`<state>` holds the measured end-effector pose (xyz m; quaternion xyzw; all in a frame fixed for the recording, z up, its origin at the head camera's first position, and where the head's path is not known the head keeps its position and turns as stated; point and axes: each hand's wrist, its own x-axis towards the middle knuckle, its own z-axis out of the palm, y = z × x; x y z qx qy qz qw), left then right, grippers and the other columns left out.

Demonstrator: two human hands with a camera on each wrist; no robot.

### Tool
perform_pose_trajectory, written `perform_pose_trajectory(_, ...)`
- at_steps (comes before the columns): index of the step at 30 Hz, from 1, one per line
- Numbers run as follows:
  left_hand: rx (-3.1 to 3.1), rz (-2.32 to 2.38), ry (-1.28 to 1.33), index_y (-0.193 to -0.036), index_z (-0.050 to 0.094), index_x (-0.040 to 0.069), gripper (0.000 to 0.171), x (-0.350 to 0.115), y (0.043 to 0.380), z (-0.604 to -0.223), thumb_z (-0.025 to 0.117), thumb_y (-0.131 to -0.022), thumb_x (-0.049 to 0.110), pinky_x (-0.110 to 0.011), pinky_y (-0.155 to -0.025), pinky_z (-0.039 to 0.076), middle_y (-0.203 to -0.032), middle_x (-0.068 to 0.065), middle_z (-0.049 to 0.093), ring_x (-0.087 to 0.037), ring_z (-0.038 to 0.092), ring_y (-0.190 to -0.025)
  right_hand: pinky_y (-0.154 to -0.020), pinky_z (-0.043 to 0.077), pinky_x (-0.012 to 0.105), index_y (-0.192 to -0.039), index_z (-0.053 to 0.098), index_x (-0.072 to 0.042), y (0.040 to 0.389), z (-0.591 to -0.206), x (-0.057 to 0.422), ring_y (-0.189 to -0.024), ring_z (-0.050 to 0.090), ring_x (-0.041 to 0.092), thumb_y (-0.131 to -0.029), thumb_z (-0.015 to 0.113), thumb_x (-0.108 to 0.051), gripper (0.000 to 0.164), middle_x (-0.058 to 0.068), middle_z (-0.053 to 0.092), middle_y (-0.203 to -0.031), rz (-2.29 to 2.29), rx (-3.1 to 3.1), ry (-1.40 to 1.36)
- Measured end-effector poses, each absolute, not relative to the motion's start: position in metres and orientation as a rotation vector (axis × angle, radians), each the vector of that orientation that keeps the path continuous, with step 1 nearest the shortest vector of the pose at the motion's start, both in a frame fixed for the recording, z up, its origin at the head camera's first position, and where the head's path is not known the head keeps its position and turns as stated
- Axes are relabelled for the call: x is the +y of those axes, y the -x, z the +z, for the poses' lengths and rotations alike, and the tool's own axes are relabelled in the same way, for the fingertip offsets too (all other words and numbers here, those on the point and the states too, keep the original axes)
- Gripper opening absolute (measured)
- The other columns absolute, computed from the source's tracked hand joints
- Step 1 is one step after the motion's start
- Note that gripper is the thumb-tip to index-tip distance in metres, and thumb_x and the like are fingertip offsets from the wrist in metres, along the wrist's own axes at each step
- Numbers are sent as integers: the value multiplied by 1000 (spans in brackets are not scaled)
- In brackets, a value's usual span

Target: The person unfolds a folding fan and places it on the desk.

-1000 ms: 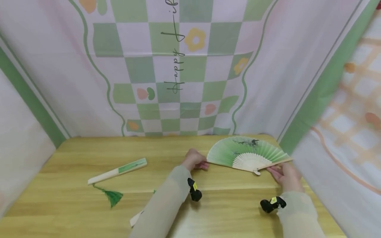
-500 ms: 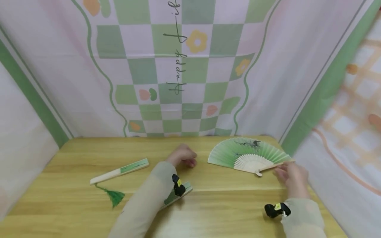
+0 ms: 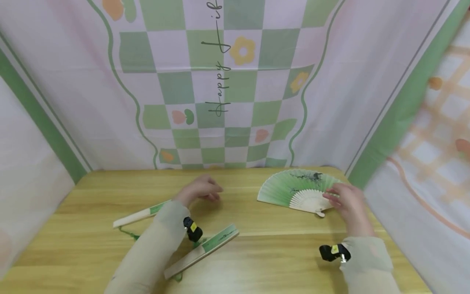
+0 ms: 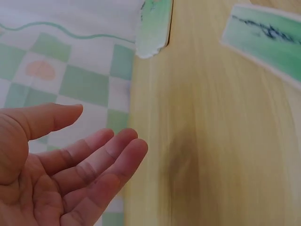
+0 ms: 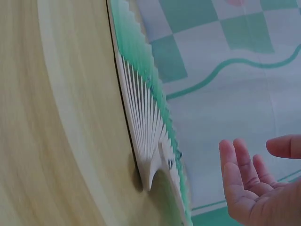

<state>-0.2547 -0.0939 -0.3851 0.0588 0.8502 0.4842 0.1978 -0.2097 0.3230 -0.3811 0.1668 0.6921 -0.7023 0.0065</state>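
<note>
A green folding fan (image 3: 282, 190), spread wide with pale ribs, lies at the table's back right. My right hand (image 3: 346, 202) hovers over its right end, holding nothing; the right wrist view shows the hand (image 5: 254, 188) apart from the fan (image 5: 141, 94), fingers loosely bent. Left of the fan, my left hand (image 3: 200, 190) is above the table, its fingers (image 4: 94, 169) relaxed around nothing. A folded fan (image 3: 202, 251) lies slanted nearer the front. Another folded fan (image 3: 134, 217) lies at the left, its far end and most of its green tassel (image 3: 136, 237) hidden by my left arm.
The wooden table (image 3: 279, 261) meets a hanging checkered cloth (image 3: 238, 114) along its back edge. More cloth hangs at the left (image 3: 29, 163) and right sides. Each wrist wears a small black camera (image 3: 192, 229).
My left hand has let go of the spread fan and moved left, uncovering the nearer folded fan. My right hand has released the fan's right edge and lifted above it.
</note>
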Motion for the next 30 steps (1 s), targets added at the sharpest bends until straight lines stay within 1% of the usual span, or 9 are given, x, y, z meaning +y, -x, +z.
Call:
perform_pose_trajectory(3,2427,1309,-193,-110,65,-11,29,-107,248,-384,62,-95,14,-34,-79,60,-97,-21,74,-23,73,-80,-75,54,17,-155,11,6,213,-379,314,-76,67,1,-105,39,-19,62,-13,62,-83,-2125,2218,-431)
perform_pose_trajectory(6,2469,1263,-238,-105,68,-11,26,-119,239,-383,62,-95,12,-31,-71,58,-91,-19,74,-16,67,-71,-77,53,16,-154,12,8,215,-378,304,-77,67,-1,-106,38,-20,62,-14,62,-86,-2023,2287,-359)
perform_pose_trajectory(8,2477,1236,-262,-103,69,-11,24,-127,231,-384,62,-94,11,-32,-71,58,-89,-19,73,-15,65,-70,-77,53,16,-153,14,9,217,-376,297,-78,67,-2,-106,38,-21,61,-14,62,-87,-1956,2324,-322)
perform_pose_trajectory(12,2470,1165,-288,-103,69,-7,22,-140,210,-384,61,-95,11,-38,-78,60,-89,-16,72,-18,68,-73,-78,54,18,-150,21,11,217,-376,283,-78,67,-1,-106,40,-22,58,-12,65,-89,-1859,2363,-246)
perform_pose_trajectory(14,2458,1151,-303,-102,70,-6,21,-146,199,-384,62,-95,12,-40,-77,60,-88,-15,72,-19,69,-73,-78,54,20,-149,25,11,217,-377,276,-79,68,1,-106,41,-22,56,-9,66,-90,-1832,2365,-219)
perform_pose_trajectory(21,2420,1160,-456,-91,70,-5,18,-162,170,-387,65,-93,11,-36,-70,60,-79,-15,70,-19,67,-68,-77,57,21,-146,28,13,216,-382,252,-79,69,8,-104,42,-17,53,2,67,-96,-1789,2340,-139)
perform_pose_trajectory(24,2421,1157,-486,-91,70,-3,14,-166,162,-391,66,-92,11,-33,-67,58,-77,-12,69,-17,65,-67,-78,58,22,-144,31,15,215,-385,243,-80,68,10,-103,44,-14,52,9,67,-100,-1740,2355,-84)
perform_pose_trajectory(27,2414,1164,-520,-91,70,-3,13,-170,157,-397,66,-91,9,-34,-64,57,-75,-13,68,-17,63,-65,-79,58,24,-141,34,18,213,-388,233,-80,68,11,-101,48,-11,51,14,66,-104,-1709,2362,-27)
perform_pose_trajectory(30,2414,1178,-536,-91,70,-4,12,-171,154,-402,66,-89,7,-35,-62,57,-75,-14,68,-17,62,-64,-79,59,26,-138,35,19,212,-392,221,-78,68,13,-98,49,-7,49,16,65,-101,-1742,2324,-2)
